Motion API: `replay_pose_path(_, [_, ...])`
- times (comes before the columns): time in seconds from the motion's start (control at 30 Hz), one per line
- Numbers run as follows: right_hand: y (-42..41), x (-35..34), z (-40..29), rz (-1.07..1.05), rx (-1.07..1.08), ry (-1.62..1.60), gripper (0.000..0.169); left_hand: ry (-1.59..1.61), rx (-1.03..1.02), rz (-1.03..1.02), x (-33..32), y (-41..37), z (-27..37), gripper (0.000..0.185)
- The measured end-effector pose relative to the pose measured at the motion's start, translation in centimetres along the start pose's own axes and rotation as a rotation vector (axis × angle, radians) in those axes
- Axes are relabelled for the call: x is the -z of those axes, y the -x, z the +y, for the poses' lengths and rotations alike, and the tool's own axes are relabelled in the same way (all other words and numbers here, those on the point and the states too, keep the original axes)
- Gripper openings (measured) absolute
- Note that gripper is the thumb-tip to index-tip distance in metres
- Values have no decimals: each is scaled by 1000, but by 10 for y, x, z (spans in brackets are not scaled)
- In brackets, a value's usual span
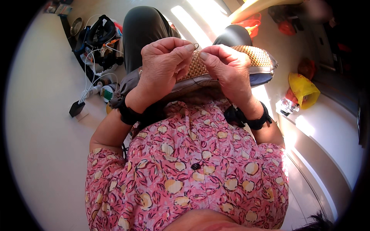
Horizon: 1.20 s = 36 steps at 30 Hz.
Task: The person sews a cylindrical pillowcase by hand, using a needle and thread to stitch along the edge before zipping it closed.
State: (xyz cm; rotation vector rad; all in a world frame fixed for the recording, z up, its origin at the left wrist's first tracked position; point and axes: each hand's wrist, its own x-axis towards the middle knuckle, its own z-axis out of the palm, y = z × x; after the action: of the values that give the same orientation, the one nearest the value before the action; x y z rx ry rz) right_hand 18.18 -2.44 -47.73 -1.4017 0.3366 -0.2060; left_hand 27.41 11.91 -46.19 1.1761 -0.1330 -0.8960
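Note:
My left hand [166, 63] pinches a thin dark strand between thumb and forefinger, and a small loop [196, 46] of it stands out past the fingertips. Close by on the right, the thumb and forefinger of my right hand [229, 68] are pressed together near that loop; what lies between them is too small to make out. A thin dark thread [196, 83] trails below, between my hands. Across my lap, beneath both hands, lies a cushion-like item with a tan woven top [254, 55], a pale zip [261, 70] and grey-blue fabric sides.
On the left floor are a black power adapter [77, 109] with white cables, a green-and-white container [108, 93], black gear [101, 31] and a metal bowl [76, 26]. A yellow plastic bag [303, 89] and clear plastic packaging [286, 106] lie right. A red bag [251, 26] sits beyond my knee.

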Motion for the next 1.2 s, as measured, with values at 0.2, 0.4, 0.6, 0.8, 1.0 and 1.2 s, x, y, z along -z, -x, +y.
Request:
replay_pose_path(0.2, [0,-1,5,118,629,489,17,175,160,-42,4,-2,2,12])
replay_pose_path(0.4, [-9,4,4,72,852,609,23,191,248,-85,3,-2,8,14])
replay_pose_path(0.6, [-13,6,3,21,897,637,20,200,272,-112,3,-1,10,13])
replay_pose_path(0.8, [-13,8,-1,-62,712,527,11,32,112,-125,5,1,5,9])
replay_pose_path(1.0, [-10,9,-5,-89,519,455,5,-354,-211,-119,8,5,-2,12])
replay_pose_path(1.2, [-8,10,-6,-122,335,358,8,-508,-309,-157,8,6,0,14])
